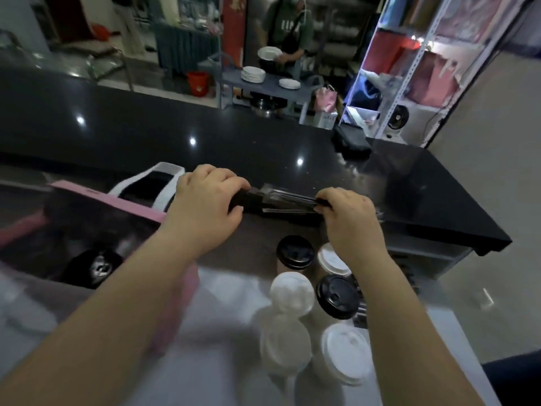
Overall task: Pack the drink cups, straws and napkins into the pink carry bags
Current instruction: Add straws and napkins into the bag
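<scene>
Over table (pixel 146 133): straw bundle (pixel 281 202), 9 o'clock end gripped by curled fingers of left hand (pixel 205 200), 3 o'clock end pinched by right hand (pixel 348 221). At 9 o'clock, pink carry bag (pixel 117 200); at 6 o'clock, lidded cups (pixel 291 293).

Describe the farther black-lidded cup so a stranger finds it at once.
Find the dark counter, then the cluster of lidded cups near the right hand. The cup stands at its far-left corner; the only other black lid sits nearer the camera.

Person, entry: left hand (pixel 205 206) and right hand (pixel 348 221), both bare. Forearms (pixel 117 303) uncovered to the frame edge. Dark blue cloth (pixel 515 376) at lower right, possibly clothing.
</scene>
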Motion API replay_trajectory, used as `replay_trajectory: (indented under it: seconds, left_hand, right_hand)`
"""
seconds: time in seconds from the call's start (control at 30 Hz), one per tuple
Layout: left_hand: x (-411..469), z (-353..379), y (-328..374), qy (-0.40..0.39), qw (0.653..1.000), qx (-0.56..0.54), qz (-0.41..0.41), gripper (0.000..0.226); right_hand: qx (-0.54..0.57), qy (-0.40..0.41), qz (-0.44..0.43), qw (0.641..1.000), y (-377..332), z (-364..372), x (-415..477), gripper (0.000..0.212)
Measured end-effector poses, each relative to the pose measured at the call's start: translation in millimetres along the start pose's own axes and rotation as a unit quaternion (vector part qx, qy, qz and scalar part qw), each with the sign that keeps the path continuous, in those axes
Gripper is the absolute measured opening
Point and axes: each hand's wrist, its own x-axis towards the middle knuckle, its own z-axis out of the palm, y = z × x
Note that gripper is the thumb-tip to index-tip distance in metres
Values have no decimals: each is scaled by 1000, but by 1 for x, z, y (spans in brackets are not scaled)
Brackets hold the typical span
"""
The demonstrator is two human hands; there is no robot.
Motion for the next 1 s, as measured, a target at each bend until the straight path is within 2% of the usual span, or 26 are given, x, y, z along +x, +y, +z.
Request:
replay_trajectory:
  seconds: [0.17,0.3,0.47,0.6,0.7,0.77,0.83,0.93,1.0]
  left_hand:
    - [-25,-53,-85,-21,999,21,-29,44]
    - [-46,-83,-159,-35,998,12,-49,44]
    - [-72,-92,-237,-57,991,-101,-61,35]
    - [-73,-79,-269,-104,981,-165,-19,35]
    - [-70,-70,-280,-137,964,-230,7,45]
    - [-71,-67,-284,-171,946,-276,9,53]
    - [-73,-64,-288,-195,929,-314,4,66]
    - [-76,-63,-292,-228,905,-358,-7,92]
    - [-77,-64,-294,-239,889,-391,6,97]
  right_hand:
    - [90,16,-10,996,-102,25,23,11]
    - [210,22,4,977,-177,44,34,15]
    - [346,11,21,938,-259,56,46,34]
    - [384,-11,30,923,-309,74,47,23]
    - [439,-57,58,895,-333,96,39,23]
    - [440,-89,87,889,-334,112,33,22]
    - [401,-98,115,903,-325,124,30,21]
    - [276,-115,127,946,-303,135,27,19]
    - [172,-157,133,963,-294,141,25,17]
